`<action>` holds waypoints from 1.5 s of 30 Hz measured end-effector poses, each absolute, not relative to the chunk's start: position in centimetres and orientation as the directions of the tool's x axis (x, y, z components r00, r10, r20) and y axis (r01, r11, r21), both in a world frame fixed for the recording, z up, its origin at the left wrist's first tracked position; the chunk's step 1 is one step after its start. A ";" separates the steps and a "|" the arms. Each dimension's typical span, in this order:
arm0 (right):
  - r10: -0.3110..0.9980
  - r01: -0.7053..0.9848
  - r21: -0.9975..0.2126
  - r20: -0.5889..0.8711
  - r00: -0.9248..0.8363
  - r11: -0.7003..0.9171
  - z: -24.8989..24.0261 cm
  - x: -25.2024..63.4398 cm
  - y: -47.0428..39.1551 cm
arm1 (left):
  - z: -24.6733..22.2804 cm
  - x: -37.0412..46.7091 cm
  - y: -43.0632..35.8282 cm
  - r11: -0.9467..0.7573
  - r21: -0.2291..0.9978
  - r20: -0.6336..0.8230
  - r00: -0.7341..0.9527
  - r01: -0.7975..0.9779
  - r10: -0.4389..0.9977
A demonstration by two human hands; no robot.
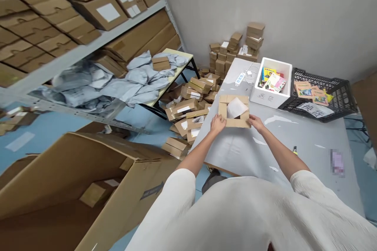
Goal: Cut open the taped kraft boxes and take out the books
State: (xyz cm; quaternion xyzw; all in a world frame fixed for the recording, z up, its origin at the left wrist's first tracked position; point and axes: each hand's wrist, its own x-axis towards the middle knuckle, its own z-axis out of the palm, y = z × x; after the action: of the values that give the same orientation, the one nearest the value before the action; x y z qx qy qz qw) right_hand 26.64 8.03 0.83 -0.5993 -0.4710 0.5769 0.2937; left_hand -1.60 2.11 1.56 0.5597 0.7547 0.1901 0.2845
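Observation:
A small cardboard box [238,123] with its flaps folded outward sits on the grey-covered table [235,153], near its left edge. Inside the box lies a piece of white paper or wrap [236,108]; whatever is under it is hidden. My left hand [218,124] grips the box's near left corner, fingers closed on the cardboard. At the near right corner my right hand [255,122] holds the edge of the box in the same way.
Behind the box stand a white foam bin [266,98] with colourful packets and a black crate [338,104]. A yellow-and-black cutter [295,150] lies right. Piled cartons [185,108] and a large open carton [141,188] are at left.

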 end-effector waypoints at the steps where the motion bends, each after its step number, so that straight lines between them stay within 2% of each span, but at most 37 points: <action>1: 0.906 0.233 -0.899 -0.406 -0.124 -0.371 0.8 25.0 8.1 | 1.5 -3.2 1.9 0.305 0.614 -0.207 -0.224 0.728 0.952; 6: 0.915 0.249 -0.911 -0.373 -0.156 -0.329 1.5 15.8 7.9 | 1.6 -12.0 0.7 0.349 0.680 -0.184 -0.311 0.645 0.933; 10: 0.929 0.206 -0.935 -0.326 -0.176 -0.289 2.2 8.2 8.9 | 2.0 -19.1 0.2 0.318 0.737 -0.132 -0.333 0.597 0.933; 15: 0.950 0.167 -0.941 -0.307 -0.055 -0.295 2.4 2.2 10.4 | 2.2 -24.5 -0.4 0.256 0.808 -0.084 -0.326 0.531 0.942; 22: 0.911 0.214 -0.893 -0.411 -0.035 -0.395 1.5 1.7 8.6 | 1.7 -25.6 -2.7 0.302 0.832 -0.133 -0.361 0.466 0.923; 26: 0.905 0.277 -0.880 -0.419 -0.072 -0.385 1.1 2.2 7.7 | 1.8 -25.2 -4.1 0.345 0.807 -0.148 -0.402 0.479 0.903; 30: 0.905 0.332 -0.882 -0.399 -0.145 -0.335 0.6 2.4 6.7 | 1.8 -24.3 -6.4 0.377 0.791 -0.152 -0.442 0.482 0.884; 37: 0.848 0.334 -0.879 -0.441 -0.293 -0.342 -0.6 1.6 3.1 | 0.6 -22.3 -13.0 0.477 0.771 -0.193 -0.561 0.421 0.805; 45: 0.748 0.343 -0.899 -0.422 -0.512 -0.273 -0.4 -4.3 -1.3 | 0.7 -24.1 -21.1 0.514 0.793 -0.179 -0.682 0.326 0.709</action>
State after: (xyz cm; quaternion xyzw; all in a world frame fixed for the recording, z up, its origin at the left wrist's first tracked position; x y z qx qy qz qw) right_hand -4.26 -1.35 -0.37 -0.4685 -0.5823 0.6456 0.1571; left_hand -24.10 -21.11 0.75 0.3105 0.8334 0.3828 0.2501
